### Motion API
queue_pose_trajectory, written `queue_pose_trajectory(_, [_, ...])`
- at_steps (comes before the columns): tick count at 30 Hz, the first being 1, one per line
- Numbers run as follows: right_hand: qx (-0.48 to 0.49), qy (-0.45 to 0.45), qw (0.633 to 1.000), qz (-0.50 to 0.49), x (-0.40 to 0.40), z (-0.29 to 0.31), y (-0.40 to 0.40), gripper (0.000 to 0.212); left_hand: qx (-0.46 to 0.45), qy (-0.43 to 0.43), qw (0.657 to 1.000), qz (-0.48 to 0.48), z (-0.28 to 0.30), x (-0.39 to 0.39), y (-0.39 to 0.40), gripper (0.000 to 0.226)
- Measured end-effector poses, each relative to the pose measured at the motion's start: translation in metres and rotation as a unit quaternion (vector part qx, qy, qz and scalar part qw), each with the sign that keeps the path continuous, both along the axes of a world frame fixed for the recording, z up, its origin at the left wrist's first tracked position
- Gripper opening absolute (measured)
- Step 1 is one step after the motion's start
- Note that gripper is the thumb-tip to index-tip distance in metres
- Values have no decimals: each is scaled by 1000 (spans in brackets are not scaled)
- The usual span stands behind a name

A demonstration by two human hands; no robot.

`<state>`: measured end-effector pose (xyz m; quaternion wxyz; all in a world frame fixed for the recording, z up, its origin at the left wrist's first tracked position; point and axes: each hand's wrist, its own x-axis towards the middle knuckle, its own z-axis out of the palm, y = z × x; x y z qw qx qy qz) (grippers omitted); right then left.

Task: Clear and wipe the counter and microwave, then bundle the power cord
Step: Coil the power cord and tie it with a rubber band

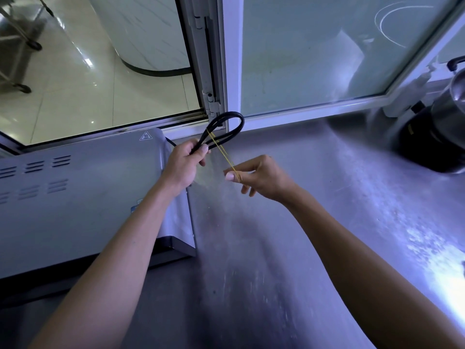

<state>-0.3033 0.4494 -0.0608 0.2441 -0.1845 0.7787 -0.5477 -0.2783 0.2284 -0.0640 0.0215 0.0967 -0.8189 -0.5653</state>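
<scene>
My left hand point(185, 163) grips a folded loop of black power cord point(232, 120) above the right end of the grey microwave point(75, 197). A thin yellow rubber band point(221, 152) stretches from the cord loop down to my right hand point(254, 176), which pinches its other end between thumb and fingers. The band is taut and slanted. Both hands hover over the steel counter point(276, 235). The rest of the cord runs behind my left hand and is hidden.
A metal pot point(450, 102) on a black base stands at the far right of the counter. A glass window with white frame point(224, 71) lines the back; its left pane is open to a tiled floor.
</scene>
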Motion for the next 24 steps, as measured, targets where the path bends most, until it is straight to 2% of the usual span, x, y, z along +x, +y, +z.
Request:
queue_pose_trajectory(6, [-81,-37,996,-19,15,1,-4,52,25,5,1000,17,0,0,2,25])
queue_pose_trajectory(9, [-177,-122,975,-51,23,1,-14,66,35,15,999,20,-1,-1,2,27])
queue_pose_trajectory(12, [-292,-270,913,-90,34,-2,-32,71,45,29,998,16,-1,0,1,25])
queue_pose_trajectory(15, [-355,-371,851,-108,42,-5,-48,69,45,39,998,16,1,2,1,23])
queue_pose_trajectory(18, [-382,-422,815,-111,47,-6,-55,67,62,38,997,14,4,2,1,20])
queue_pose_trajectory(22, [-410,-491,751,-162,49,-6,-56,60,63,46,997,5,8,5,3,18])
queue_pose_trajectory(24, [-419,-498,736,-186,45,-6,-53,55,53,56,997,-2,9,6,5,19])
